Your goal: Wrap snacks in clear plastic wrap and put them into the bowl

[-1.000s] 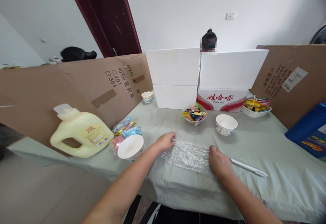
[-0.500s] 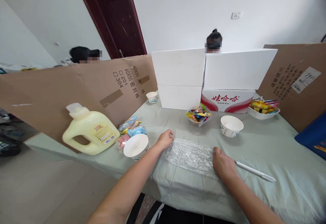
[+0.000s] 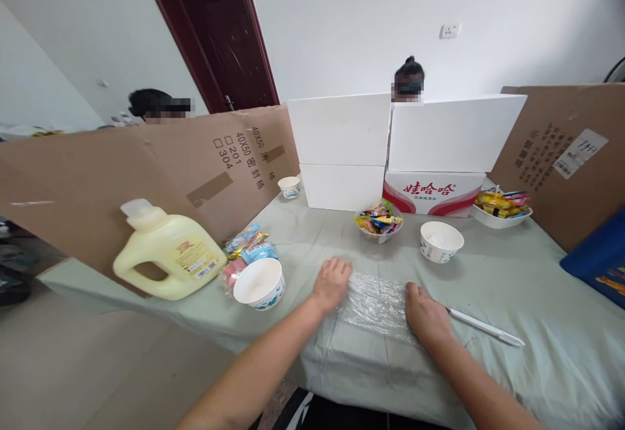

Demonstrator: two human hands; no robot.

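Note:
A crinkled, clear plastic sheet (image 3: 375,303) lies on the cloth near the table's front edge, between my two hands. My left hand (image 3: 333,283) is palm down over its left end, fingers together and curled onto the film; the fingertips are partly hidden. At the opposite end my right hand (image 3: 427,316) holds the sheet's right edge, thumb and fingers closed. Just right of that hand lies a white, pen-like tool (image 3: 486,328). A white paper bowl (image 3: 260,283) stands left of my left hand, beside several wrapped snacks (image 3: 249,247).
A pale yellow jug (image 3: 170,251) stands at the left. Farther back are a clear bowl of candies (image 3: 378,221), a paper bowl (image 3: 441,242), a small cup (image 3: 289,187) and a snack dish (image 3: 502,210). White boxes (image 3: 342,130) and cardboard (image 3: 195,169) form a barrier; two people are behind.
My left hand has moved right and inward over the plastic sheet, and less of its left end shows. My right hand stays at the right edge. The view has shifted slightly.

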